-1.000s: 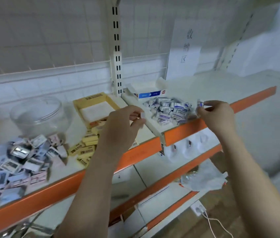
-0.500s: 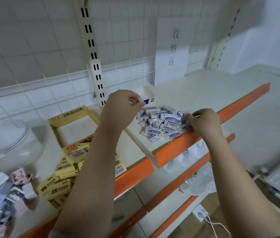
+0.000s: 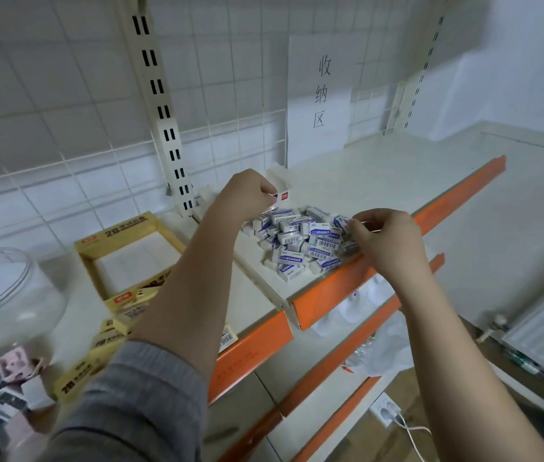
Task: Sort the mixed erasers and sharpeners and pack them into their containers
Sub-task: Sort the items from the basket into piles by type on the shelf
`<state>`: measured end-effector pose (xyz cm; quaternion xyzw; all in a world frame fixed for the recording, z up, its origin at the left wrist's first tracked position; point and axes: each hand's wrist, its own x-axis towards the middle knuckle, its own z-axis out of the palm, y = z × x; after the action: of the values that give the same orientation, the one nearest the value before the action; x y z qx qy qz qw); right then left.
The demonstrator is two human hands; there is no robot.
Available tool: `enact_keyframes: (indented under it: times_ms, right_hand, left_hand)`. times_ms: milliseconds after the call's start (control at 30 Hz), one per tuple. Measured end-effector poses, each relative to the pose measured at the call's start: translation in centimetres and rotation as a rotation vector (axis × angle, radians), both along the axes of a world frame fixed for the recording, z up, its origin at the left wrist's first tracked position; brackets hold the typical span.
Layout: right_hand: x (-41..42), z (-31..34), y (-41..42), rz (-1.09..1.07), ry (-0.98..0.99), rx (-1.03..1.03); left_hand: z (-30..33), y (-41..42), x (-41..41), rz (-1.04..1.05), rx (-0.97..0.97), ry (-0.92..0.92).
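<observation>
White shelf (image 3: 380, 181) with orange edge, tiled wall (image 3: 47, 95) behind.

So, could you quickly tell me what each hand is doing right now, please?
Left hand: fingers curled, pinching a small white item; which item cannot be told.
Right hand: pinching one small white-and-blue eraser at the pile's edge.

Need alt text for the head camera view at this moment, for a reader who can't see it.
Both hands work at a pile of small white-and-blue erasers on an orange-edged shelf: the left hand curls by a white box behind the pile, the right hand picks at its right edge. An open yellow box and yellow erasers lie left.
</observation>
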<state>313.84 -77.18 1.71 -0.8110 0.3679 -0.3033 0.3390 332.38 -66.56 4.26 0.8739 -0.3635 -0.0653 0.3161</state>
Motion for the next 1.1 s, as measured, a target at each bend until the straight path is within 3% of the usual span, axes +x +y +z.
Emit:
enact_keyframes:
  times_ms: [267, 467, 800, 1100]
  right_hand:
    - [-1.1, 0.8, 5.0, 0.171, -0.048, -0.01]
    - [-0.2, 1.4, 11.9, 0.413, -0.059, -0.024]
    - [4.1, 2.9, 28.5, 0.772, -0.056, -0.048]
    - [12.8, 4.8, 47.4, 1.015, -0.01, -0.28]
  left_hand:
    - [0.6, 9.1, -5.3, 0.142, -0.217, -0.039]
    - [1.7, 20.1, -8.7, 0.398, -0.246, -0.089]
    - [3.0, 41.4, -11.1, 0.76, -0.145, -0.219]
    - [3.3, 60.4, -7.3, 0.78, 0.005, -0.311]
